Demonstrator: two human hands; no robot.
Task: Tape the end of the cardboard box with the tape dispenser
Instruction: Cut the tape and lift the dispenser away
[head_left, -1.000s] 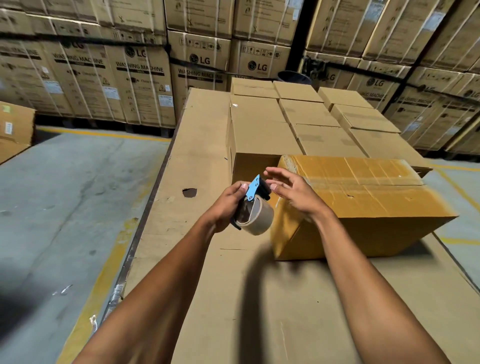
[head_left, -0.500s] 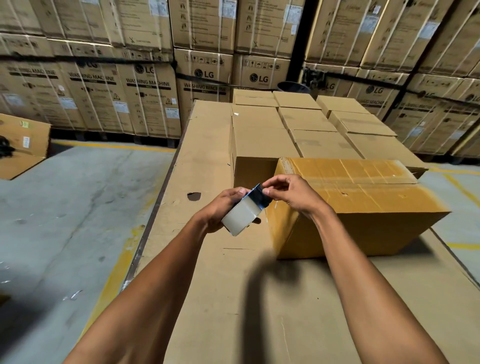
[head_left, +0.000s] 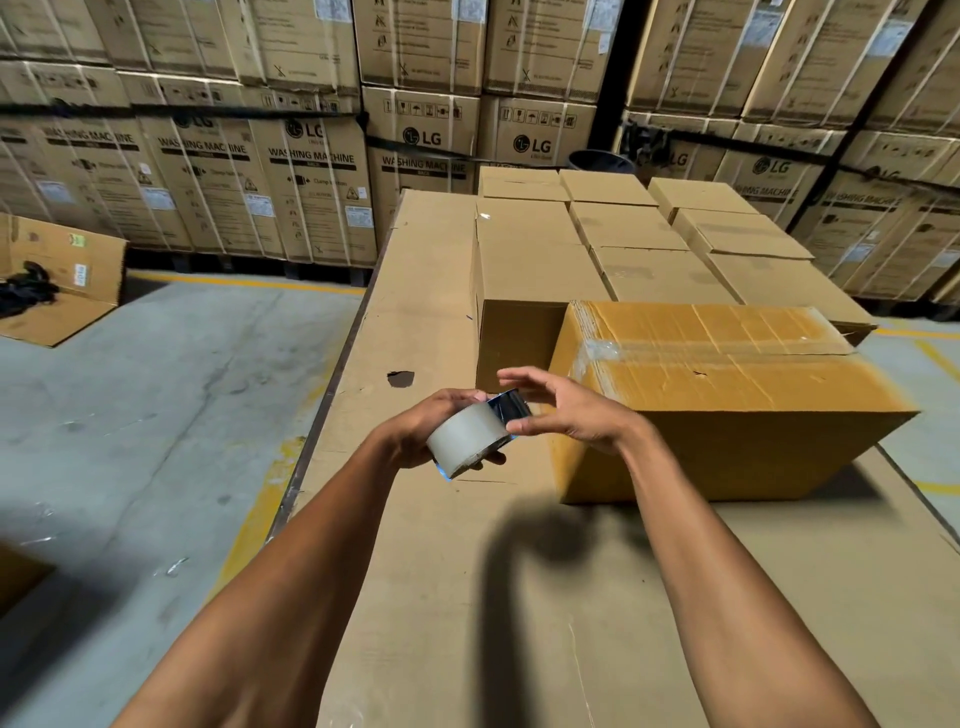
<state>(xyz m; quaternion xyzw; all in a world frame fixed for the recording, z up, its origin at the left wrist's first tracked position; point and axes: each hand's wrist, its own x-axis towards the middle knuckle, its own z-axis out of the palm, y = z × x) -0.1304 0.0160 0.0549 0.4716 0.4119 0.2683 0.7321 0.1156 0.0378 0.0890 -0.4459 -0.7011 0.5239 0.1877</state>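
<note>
A yellow-brown cardboard box (head_left: 727, 410) lies on a cardboard-covered work surface (head_left: 467, 597), with clear tape along its top seam. The box's near left end faces my hands. My left hand (head_left: 426, 431) grips the tape dispenser (head_left: 475, 431), a pale roll of tape on a blue and black holder, just left of that end. My right hand (head_left: 566, 410) hovers over the dispenser's head with fingers spread, thumb touching the roll's edge. I cannot tell whether it pinches the tape end.
Several closed cardboard boxes (head_left: 623, 244) stand in rows behind the yellow box. Stacked washing machine cartons (head_left: 311, 171) wall the back. An open carton (head_left: 62, 280) with dark items lies on the concrete floor (head_left: 156, 415) to the left. The surface has a small hole (head_left: 401, 378).
My left hand has turned the dispenser so the roll's outer face points toward me. My right hand's fingers have opened from a pinch at the dispenser's head.
</note>
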